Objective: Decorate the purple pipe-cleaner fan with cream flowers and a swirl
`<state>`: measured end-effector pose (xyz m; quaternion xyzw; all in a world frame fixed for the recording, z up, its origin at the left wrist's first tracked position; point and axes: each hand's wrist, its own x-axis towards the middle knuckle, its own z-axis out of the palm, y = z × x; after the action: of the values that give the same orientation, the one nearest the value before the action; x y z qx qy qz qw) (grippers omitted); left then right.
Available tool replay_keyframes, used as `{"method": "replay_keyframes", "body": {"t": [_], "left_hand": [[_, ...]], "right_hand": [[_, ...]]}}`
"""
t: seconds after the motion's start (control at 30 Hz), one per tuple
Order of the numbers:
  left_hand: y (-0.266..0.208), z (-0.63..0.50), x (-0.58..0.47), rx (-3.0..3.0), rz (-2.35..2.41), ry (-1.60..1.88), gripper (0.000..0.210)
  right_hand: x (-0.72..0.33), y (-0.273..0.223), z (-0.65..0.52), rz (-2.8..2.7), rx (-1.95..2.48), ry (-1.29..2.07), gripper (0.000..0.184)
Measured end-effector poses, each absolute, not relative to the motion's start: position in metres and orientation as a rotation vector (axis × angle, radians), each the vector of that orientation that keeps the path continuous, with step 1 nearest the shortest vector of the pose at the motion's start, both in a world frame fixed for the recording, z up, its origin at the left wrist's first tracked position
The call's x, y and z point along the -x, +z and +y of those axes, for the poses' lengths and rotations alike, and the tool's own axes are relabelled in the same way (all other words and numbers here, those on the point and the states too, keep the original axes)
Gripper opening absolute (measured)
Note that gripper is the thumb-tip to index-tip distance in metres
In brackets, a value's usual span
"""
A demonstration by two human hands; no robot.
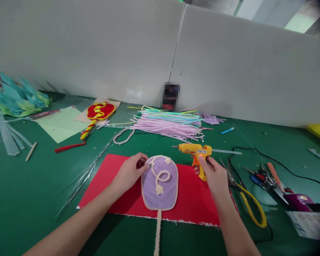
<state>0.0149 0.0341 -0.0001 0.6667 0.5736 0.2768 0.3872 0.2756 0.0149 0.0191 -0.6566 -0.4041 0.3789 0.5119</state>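
A purple hand fan (149,190) with a cream border, cream flowers and a curling cream stem lies on a red board (194,199). Its twisted cream handle (158,231) runs toward me. My left hand (132,169) pinches the fan's upper left edge between thumb and fingers. In my right hand (216,176) is a yellow hot glue gun (194,147), gripped by its handle. The gun's nozzle points left, above the fan's right side and apart from it. A clear glue stick (226,152) sticks out of its back, and a small orange light glows on it.
Pastel pipe cleaners (168,126) are heaped at the back. A red and yellow fan (101,111) lies back left, thin wires (88,170) left of the board. Yellow-handled scissors (252,206), pliers and a black cord (282,167) lie right.
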Motion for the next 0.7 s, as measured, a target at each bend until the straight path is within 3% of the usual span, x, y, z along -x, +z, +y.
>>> {"method": "replay_keyframes", "body": {"t": [0.53, 0.7], "left_hand": [[-0.002, 0.036, -0.014, -1.702, 1.486, 0.736, 0.017], [-0.006, 0.041, -0.012, -1.798, 1.502, 0.886, 0.024]], "right_hand": [[-0.279, 0.013, 0.011, -1.172, 1.57, 0.896, 0.033], [-0.275, 0.008, 0.008, -1.275, 1.591, 0.895, 0.032]]}}
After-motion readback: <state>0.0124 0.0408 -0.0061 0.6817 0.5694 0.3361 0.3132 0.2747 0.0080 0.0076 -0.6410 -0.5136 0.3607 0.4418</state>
